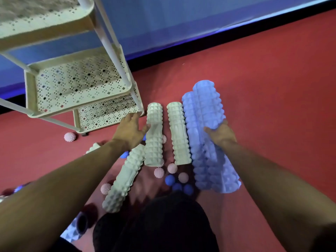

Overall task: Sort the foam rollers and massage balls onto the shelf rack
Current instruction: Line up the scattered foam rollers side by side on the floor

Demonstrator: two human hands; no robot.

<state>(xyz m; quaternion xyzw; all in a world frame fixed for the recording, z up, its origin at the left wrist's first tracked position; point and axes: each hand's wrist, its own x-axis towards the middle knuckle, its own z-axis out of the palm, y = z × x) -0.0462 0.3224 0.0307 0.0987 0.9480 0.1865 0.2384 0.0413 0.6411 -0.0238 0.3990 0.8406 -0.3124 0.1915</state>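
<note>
Down on the red floor (272, 88), the foam rollers lie side by side pointing toward the wall. The right hand (221, 132) grips the upper blue roller (207, 104), fingers curled under its side; that roller lies on top of a second blue roller (212, 170), which rests on the floor. Just left of these lie two cream rollers, the right cream roller (179, 133) and the middle cream roller (154, 135), parallel and slightly apart. The left hand (130, 129) is spread, palm down, its thumb touching the side of the middle cream roller. A third cream roller (123, 179) lies tilted below that hand, its far end close against the middle one.

Pink spiky balls (159, 172) and smooth blue balls (170, 179) sit clustered on the floor near the rollers' near ends, and one more pink ball (69, 136) sits beside the foot of the shelf rack (80, 82). The cream rack, with perforated tiers, stands at the floor's far left, against the blue wall (181, 19). A dark knee (154, 224) fills the near edge.
</note>
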